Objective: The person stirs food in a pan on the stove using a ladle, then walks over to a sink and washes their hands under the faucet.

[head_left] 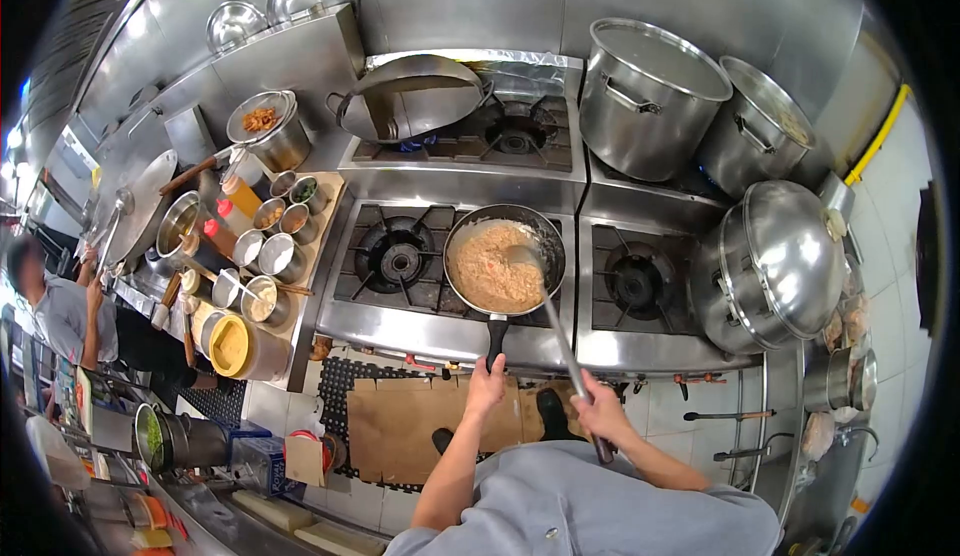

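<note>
At nine o'clock from the pan, a co-worker is standing, seemingly holding a ladle, though that edge is too blurred to be sure. Nearer, toward half past eight, a tub of something yellow is sitting on the side counter near several metal cups. A wok is resting on the back stove at eleven o'clock. The left hand, at six o'clock, is gripping the black handle of the pan, which is sitting on the front stove and holding orange-tan food. The right hand, at five o'clock, is closing round a metal spatula, whose head is lying in the food, slightly toward three o'clock. Two tall pots are standing toward two o'clock; a domed steamer is leaning at three o'clock.
</note>
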Available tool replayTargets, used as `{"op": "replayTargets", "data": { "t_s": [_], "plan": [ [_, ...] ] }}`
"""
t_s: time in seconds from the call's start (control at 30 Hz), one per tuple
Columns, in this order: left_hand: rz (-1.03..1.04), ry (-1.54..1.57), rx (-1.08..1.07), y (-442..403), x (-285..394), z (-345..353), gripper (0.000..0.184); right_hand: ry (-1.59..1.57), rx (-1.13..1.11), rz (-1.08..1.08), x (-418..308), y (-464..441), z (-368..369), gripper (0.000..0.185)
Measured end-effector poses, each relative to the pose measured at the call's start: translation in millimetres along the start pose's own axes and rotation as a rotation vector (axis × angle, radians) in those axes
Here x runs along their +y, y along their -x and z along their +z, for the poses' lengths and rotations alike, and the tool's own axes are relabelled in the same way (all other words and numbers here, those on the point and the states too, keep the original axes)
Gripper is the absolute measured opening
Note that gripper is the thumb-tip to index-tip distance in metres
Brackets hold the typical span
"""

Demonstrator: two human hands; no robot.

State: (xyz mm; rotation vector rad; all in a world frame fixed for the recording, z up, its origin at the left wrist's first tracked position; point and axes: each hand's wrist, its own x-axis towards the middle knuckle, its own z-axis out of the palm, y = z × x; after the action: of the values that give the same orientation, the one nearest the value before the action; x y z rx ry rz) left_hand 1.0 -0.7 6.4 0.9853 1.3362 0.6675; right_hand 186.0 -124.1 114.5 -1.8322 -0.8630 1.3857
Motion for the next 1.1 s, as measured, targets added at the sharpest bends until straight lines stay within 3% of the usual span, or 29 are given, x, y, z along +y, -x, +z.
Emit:
{"op": "replayTargets", "data": {
  "t_s": [0.03, 0.17, 0.2, 0.27, 0.37, 0.47, 0.5, 0.6, 0.63, 0.8, 0.87, 0.93, 0.97, 1.0, 1.07, 1.1],
  "plan": [
    [-0.021, -0.008, 0.006, 0, -2, 1, 0.046, -0.108, -0.058, -0.001, -3, 4, 3, 0.057],
    [0.005, -0.019, -0.021, -3, -8, -4, 0.047, -0.056, -0.156, -0.074, -27, 0, -20, 0.057],
    [-0.008, -0.012, -0.019, 0, -4, -4, 0.047, 0.092, -0.111, -0.099, -28, -10, -26, 0.055],
    [-0.015, 0.001, -0.011, 1, 0, -4, 0.047, 0.374, 0.022, -0.363, -21, -51, -37, 0.057],
    [-0.036, 0.036, -0.028, -1, -3, -3, 0.046, 0.477, 0.076, -0.342, -30, -109, -47, 0.059],
    [-0.071, 0.035, -0.037, -7, -6, -5, 0.045, 0.508, -0.028, -0.28, -37, -106, -44, 0.058],
    [-0.071, 0.041, -0.041, -6, -6, -5, 0.045, 0.588, -0.051, -0.44, -24, -108, -49, 0.058],
    [-0.054, 0.04, -0.051, 1, -2, -4, 0.044, 0.562, -0.133, -0.443, -37, -57, -65, 0.058],
    [-0.032, 0.031, -0.055, 2, -1, -5, 0.043, 0.56, -0.139, -0.437, -46, -39, -66, 0.058],
    [-0.047, -0.016, -0.044, -2, -4, -5, 0.044, 0.351, -0.243, 0.054, -60, 5, -69, 0.056],
    [-0.051, 0.052, -0.072, -1, -6, -5, 0.044, 0.486, -0.148, 0.001, -36, -34, -63, 0.056],
    [-0.07, 0.053, -0.078, -2, -5, -6, 0.044, 0.675, 0.027, -0.576, -16, -62, -63, 0.056],
    [-0.092, 0.051, -0.088, -3, -4, -7, 0.045, 0.652, 0.006, -0.44, -18, -66, -63, 0.057],
    [-0.089, 0.048, -0.088, -2, -3, -7, 0.045, 0.65, 0.009, -0.443, -10, -72, -60, 0.057],
    [-0.075, 0.08, -0.085, -1, -1, -5, 0.047, 0.657, 0.17, -0.62, 13, -87, -53, 0.058],
    [-0.078, 0.081, -0.086, -1, -2, -5, 0.047, 0.627, 0.134, -0.478, 12, -85, -46, 0.058]
  ]
}}
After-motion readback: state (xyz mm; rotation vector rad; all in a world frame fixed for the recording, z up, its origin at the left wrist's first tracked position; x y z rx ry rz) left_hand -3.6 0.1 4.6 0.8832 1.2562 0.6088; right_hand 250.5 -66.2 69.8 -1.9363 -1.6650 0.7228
